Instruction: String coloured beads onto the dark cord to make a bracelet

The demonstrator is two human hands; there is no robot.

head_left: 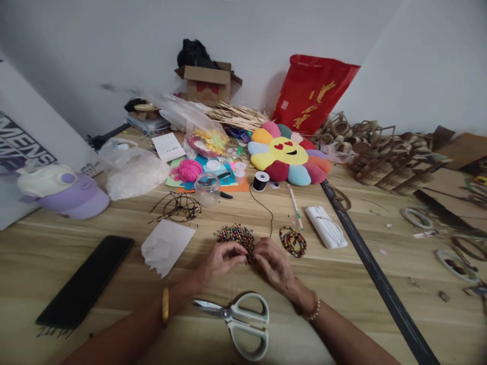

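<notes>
My left hand [224, 257] and my right hand [272, 259] meet at the near edge of a pile of small multicoloured beads [234, 233]. Fingers and thumb are drawn together on both; whatever sits between the fingertips is too small to make out. From a spool of black cord [261, 181], a thin strand runs down to the back of my right hand, where its end is hidden. Right of that hand lies a coiled string of beads [292, 242]. White-handled scissors [243, 324] rest partly open, just below my hands.
A torn white paper [167, 246] and a black phone-like slab [85, 281] lie left. Behind the beads stand a glass jar [207, 190], pink yarn [187, 171] and a flower cushion [288, 153]. A white power bank [326, 226] and a dark strip [375, 268] are right.
</notes>
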